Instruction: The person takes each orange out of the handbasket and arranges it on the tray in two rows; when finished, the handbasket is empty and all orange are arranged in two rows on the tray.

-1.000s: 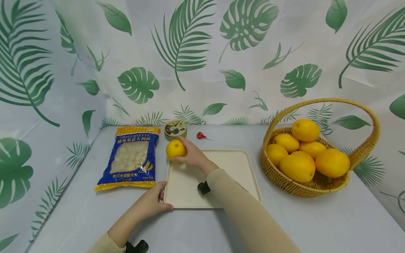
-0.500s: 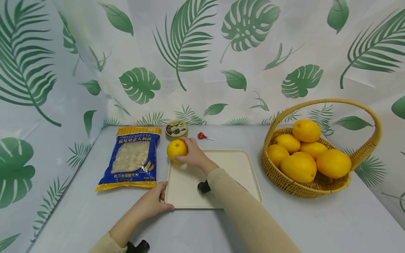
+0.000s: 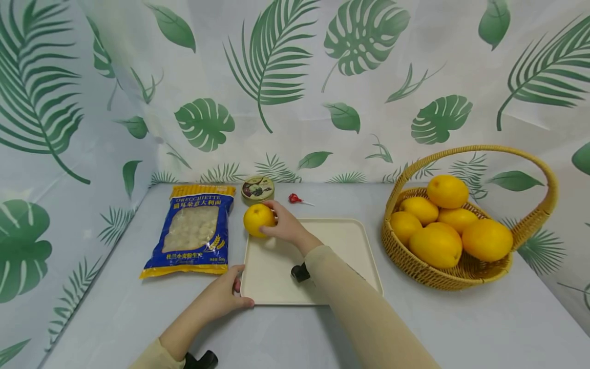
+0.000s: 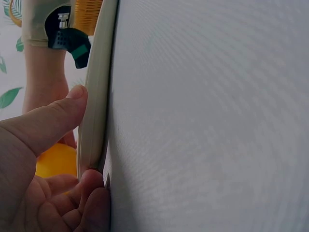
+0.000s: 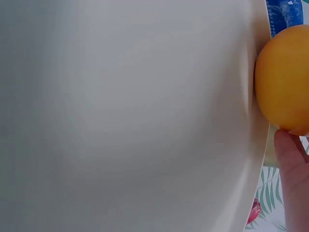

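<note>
A cream rectangular tray (image 3: 272, 271) lies flat on the table. My left hand (image 3: 224, 292) grips its near left corner; in the left wrist view the thumb (image 4: 72, 104) rests at the rim and the other fingers curl at the edge. At the far left corner of the tray, my right hand (image 3: 288, 225) holds an orange (image 3: 257, 220), thumb at its near side and fingertips over the top. The right wrist view has the orange up against the tray's raised rim (image 5: 260, 92), with a finger (image 5: 287, 150) touching it.
Left of the tray lies a blue and yellow orecchiette bag (image 3: 191, 230). Behind the orange stand a small round tin (image 3: 258, 189) and a red lollipop (image 3: 295, 198). A wicker basket (image 3: 415, 269) with a tall handle, full of yellow-orange fruit, stands on the right.
The right hand has eased slightly to the right at the orange, so more of the fruit shows. The orange, tray and left hand keep their places; the head view shifts a little.
</note>
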The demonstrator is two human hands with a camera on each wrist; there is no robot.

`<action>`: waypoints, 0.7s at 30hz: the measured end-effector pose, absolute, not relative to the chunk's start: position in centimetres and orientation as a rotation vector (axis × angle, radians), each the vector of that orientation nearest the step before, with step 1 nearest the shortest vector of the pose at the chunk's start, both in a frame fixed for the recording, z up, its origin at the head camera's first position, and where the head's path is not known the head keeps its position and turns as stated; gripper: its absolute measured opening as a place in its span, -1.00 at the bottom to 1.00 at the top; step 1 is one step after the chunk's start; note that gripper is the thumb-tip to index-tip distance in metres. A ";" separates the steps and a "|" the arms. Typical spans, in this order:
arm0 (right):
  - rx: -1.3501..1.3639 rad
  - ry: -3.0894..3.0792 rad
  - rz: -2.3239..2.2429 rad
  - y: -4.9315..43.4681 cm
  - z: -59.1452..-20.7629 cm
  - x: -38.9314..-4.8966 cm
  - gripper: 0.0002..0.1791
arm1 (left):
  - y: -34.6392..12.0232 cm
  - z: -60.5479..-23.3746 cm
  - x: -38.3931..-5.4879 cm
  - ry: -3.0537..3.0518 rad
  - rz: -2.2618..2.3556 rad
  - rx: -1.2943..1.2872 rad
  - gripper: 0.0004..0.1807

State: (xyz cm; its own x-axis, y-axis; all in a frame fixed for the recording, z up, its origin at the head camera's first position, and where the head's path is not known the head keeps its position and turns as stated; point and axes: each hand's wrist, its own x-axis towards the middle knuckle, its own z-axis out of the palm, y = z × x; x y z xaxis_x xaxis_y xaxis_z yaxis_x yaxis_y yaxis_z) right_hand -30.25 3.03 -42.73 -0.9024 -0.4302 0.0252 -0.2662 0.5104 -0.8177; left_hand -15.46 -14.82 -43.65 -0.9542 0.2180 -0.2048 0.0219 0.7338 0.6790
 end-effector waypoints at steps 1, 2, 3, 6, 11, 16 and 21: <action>-0.598 2.571 -1.333 3.0 -42.7 -30.2 -0.23 | -14.8 -43.7 -15.5 2.665 1.039 0.189 -0.07; -0.598 2.573 -1.322 3.0 -42.7 -30.2 -0.22 | -14.8 -43.7 -15.5 2.665 1.040 0.191 -0.07; -0.595 2.574 -1.314 3.0 -42.6 -30.2 -0.20 | -14.9 -43.7 -15.5 2.664 1.041 0.193 -0.07; -0.584 2.589 -1.276 3.0 -42.6 -30.2 -0.14 | -14.9 -43.8 -15.6 2.664 1.046 0.195 -0.07; -0.598 2.620 -1.222 2.9 -42.9 -30.4 -0.09 | -15.0 -43.9 -15.6 2.661 1.054 0.193 -0.07; -0.620 2.630 -1.209 2.9 -43.0 -30.5 -0.07 | -15.0 -43.7 -15.5 2.647 1.057 0.190 -0.06; -0.624 2.649 -1.186 2.8 -42.9 -30.5 -0.05 | -15.0 -43.7 -15.6 2.649 1.055 0.185 -0.06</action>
State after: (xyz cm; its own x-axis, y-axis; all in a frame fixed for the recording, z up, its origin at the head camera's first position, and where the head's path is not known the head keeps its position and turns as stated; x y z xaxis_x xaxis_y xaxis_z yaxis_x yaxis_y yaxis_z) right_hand -30.49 2.81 -42.89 -0.8974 -0.4410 0.0137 -0.3039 0.5952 -0.7439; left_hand -15.57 -14.95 -43.66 -0.9516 0.2214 -0.2131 0.0143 0.7245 0.6891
